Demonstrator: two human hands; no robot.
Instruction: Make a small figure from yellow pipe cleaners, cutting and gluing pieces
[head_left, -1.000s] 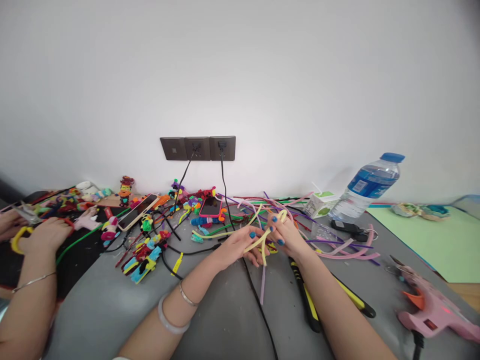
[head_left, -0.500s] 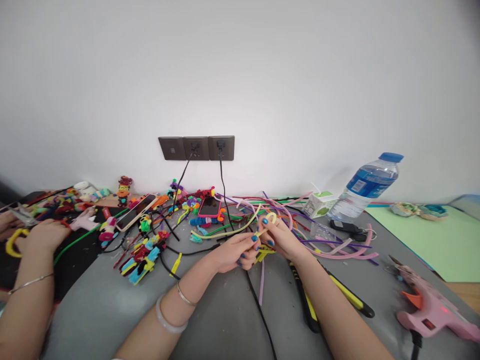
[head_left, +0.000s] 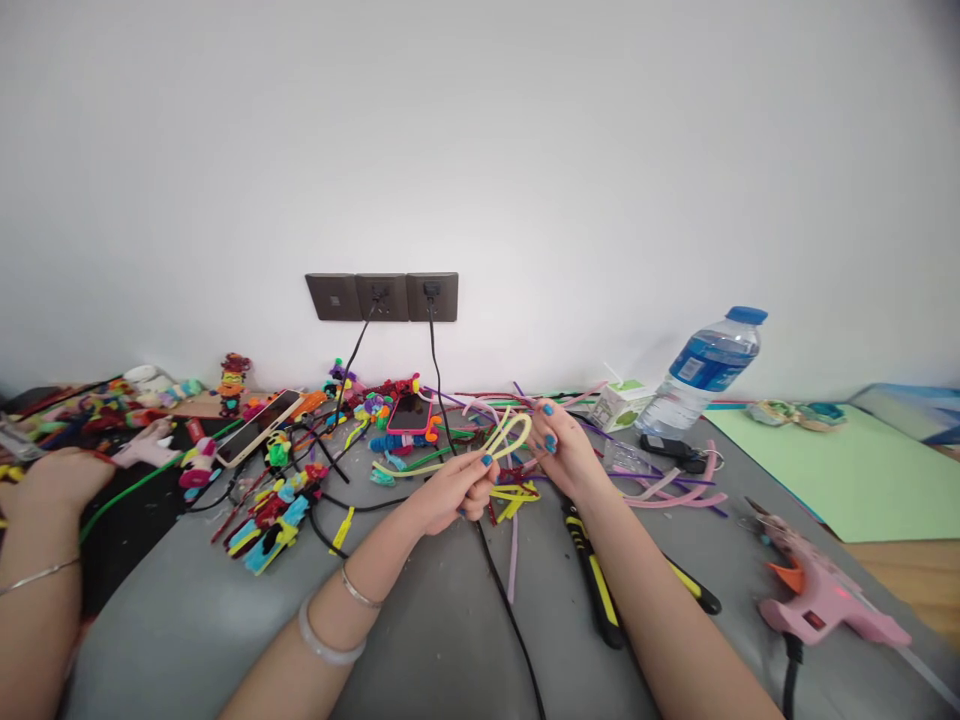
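Observation:
My left hand (head_left: 459, 490) is closed, pinching a pale yellow pipe cleaner (head_left: 525, 426) between thumb and fingers. The pipe cleaner is bent into a narrow loop that sticks up to the right. Just right of the loop is my right hand (head_left: 564, 450), its fingers loosely bent and apart, with nothing visible in them. Beneath and behind my hands lie short yellow pipe cleaners (head_left: 513, 497) and pink ones (head_left: 716, 470). Under my right forearm are yellow-and-black tool handles (head_left: 592, 575).
A pink glue gun (head_left: 817, 590) lies at the right, near green paper (head_left: 825, 470). A water bottle (head_left: 701, 370) and a drink carton (head_left: 621, 405) stand behind. Power cords (head_left: 504, 590) cross the grey table. At left are pipe-cleaner figures (head_left: 274, 520), a phone (head_left: 259, 428) and another person's hand (head_left: 60, 485).
My right hand has moved off the pipe cleaner, slightly up and right; the loop now shows wider. The view has turned a little right. The other person's scissors have mostly left view.

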